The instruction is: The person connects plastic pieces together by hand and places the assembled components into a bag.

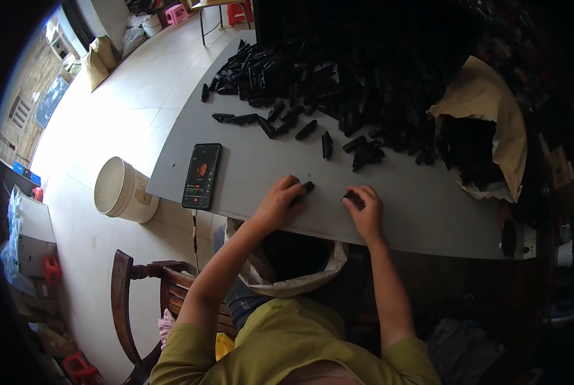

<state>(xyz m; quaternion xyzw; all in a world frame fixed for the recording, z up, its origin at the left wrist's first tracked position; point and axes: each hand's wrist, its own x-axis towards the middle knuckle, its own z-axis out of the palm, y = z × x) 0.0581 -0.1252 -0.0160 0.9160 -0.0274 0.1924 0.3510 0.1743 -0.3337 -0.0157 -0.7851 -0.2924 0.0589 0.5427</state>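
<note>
Over the near edge of the grey table (422,212), my left hand (280,202) is closed around a small black plastic piece (309,187), whose end sticks out past the fingers. A little to the right, my right hand (368,213) pinches another small black piece (350,196) between thumb and fingers. The two hands are apart. Beyond them spreads a large heap of similar long black pieces (261,70), with a few loose ones (327,145) lying nearer. Below the table edge, a whitish sack (280,287) gapes at my lap, its inside dark.
A phone (201,176) with a lit screen lies at the table's left edge, a cable hanging from it. At the right, a brown paper sack (510,122) holds more black pieces. A white bucket (117,186) and a wooden chair (123,314) stand at the left.
</note>
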